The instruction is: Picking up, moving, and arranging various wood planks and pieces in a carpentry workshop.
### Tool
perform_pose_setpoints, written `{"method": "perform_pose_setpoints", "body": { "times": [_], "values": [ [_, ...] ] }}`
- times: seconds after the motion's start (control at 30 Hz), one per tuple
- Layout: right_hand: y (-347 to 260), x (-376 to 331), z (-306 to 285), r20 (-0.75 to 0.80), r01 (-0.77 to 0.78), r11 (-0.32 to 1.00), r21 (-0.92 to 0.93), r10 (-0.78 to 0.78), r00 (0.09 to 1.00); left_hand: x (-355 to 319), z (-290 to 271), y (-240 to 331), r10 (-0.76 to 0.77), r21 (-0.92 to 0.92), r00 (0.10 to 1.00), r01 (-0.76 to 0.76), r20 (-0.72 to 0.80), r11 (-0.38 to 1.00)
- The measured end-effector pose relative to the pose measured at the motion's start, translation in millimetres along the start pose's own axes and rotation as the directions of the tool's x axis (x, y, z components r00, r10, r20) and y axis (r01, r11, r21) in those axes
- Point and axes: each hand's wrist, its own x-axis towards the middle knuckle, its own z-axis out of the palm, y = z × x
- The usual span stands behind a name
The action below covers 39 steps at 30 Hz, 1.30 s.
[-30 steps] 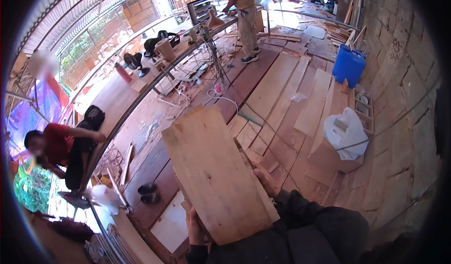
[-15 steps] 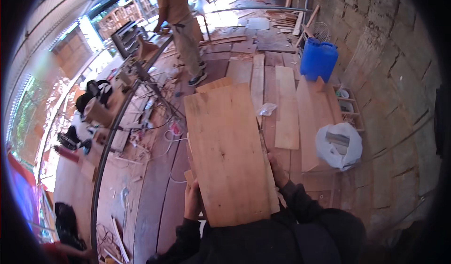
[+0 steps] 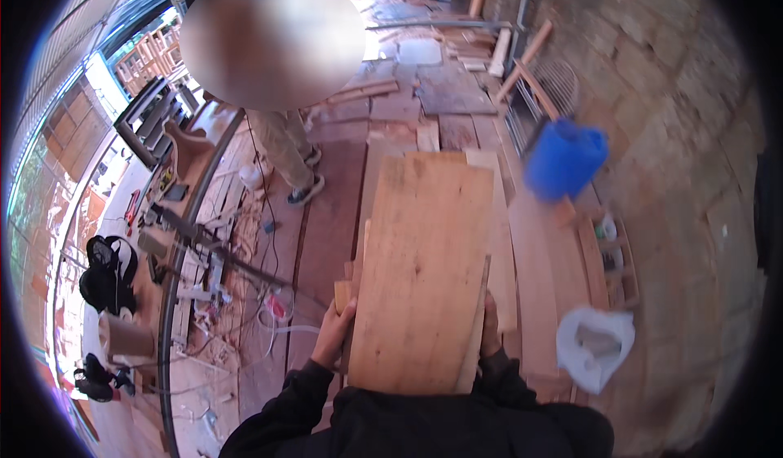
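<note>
A stack of wooden boards (image 3: pixel 420 270) rests against my front, held between both arms. The wide top board hides most of the pieces below; several edges stick out at its sides. My left hand (image 3: pixel 333 331) is closed round the stack's left edge, beside a short protruding piece (image 3: pixel 342 296). On the opposite edge, my right hand (image 3: pixel 490 327) grips the boards from the side, its fingers partly hidden beneath them.
Ahead on the left, a person (image 3: pixel 281 144) stands by a workbench (image 3: pixel 220 123). Along the right stand a blue jug (image 3: pixel 567 160), a divided wooden box (image 3: pixel 608 254) and a white sack (image 3: pixel 597 348) near a block wall (image 3: pixel 685 172). Scrap wood and a hose (image 3: pixel 269 327) lie left.
My view has shifted forward and turned, and the jug and sack now appear lower. The boards stay in both hands. The person ahead appears nearer and further left.
</note>
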Motion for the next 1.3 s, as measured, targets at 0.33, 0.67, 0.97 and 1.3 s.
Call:
{"method": "perform_pose_setpoints", "body": {
  "times": [0.33,0.67,0.97,1.3],
  "values": [
    [-37.4,320.9,3.0,0.023,-0.126,0.987,0.101,0.124,0.992,290.0,38.0,146.0,-0.039,0.008,0.996,0.040,-0.077,0.999],
    [-71.5,638.3,73.3,-0.050,-0.045,0.999,0.013,0.045,0.998,634.4,16.9,260.8,-0.030,0.081,0.997,0.024,0.071,0.996],
    [-68.1,934.5,97.6,0.350,0.045,0.895,0.444,-0.219,0.911,905.0,5.6,386.5,0.102,0.132,0.994,-0.106,0.035,0.986],
    [-138.1,1269.7,222.9,0.101,-0.203,0.974,-0.102,0.213,0.972,1106.7,-22.7,496.4,0.071,-0.096,0.958,-0.101,-0.276,0.990]
  ]
}}
